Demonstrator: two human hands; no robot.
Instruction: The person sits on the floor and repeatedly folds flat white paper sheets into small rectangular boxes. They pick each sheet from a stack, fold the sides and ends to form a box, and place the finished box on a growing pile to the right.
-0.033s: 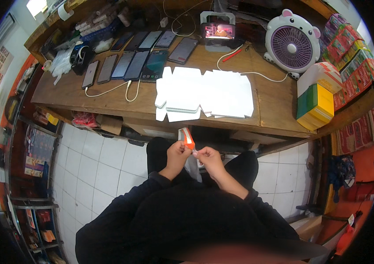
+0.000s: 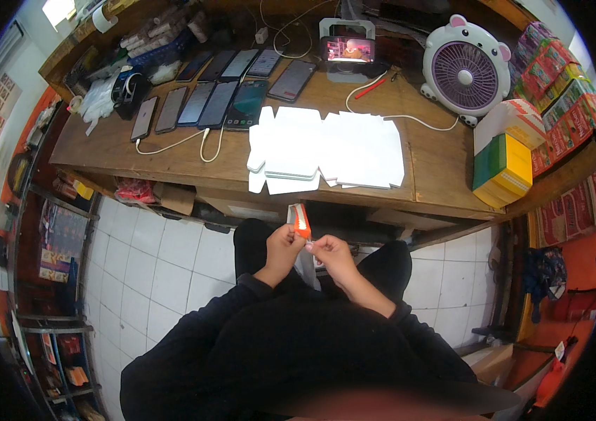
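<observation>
Above my lap, just short of the desk's front edge, I hold a small orange and white cardboard box [image 2: 302, 220] that looks partly folded. My left hand [image 2: 284, 245] is closed on its lower left side, thumb and fingers pinching the card. At its lower end, the fingertips of my right hand [image 2: 331, 254] press together on a pale flap. A whitish strip shows beneath the hands, and I cannot make out whether it belongs to the box. On the desk beyond lie stacks of flat white die-cut card blanks [image 2: 361, 151].
Several phones [image 2: 217, 105] lie on the wooden desk [image 2: 445, 165], some with white cables. A propped phone [image 2: 349, 49] shows a video. To its right stand a bear-shaped fan [image 2: 463, 74], a yellow and green box [image 2: 503, 172] and stacked colourful packs [image 2: 564, 91]. Shelves [image 2: 56, 330] line the left.
The box's upper end has shifted very slightly to the right, and my right hand slightly to the left. Both hands keep their pinch, and the things on the desk have not moved.
</observation>
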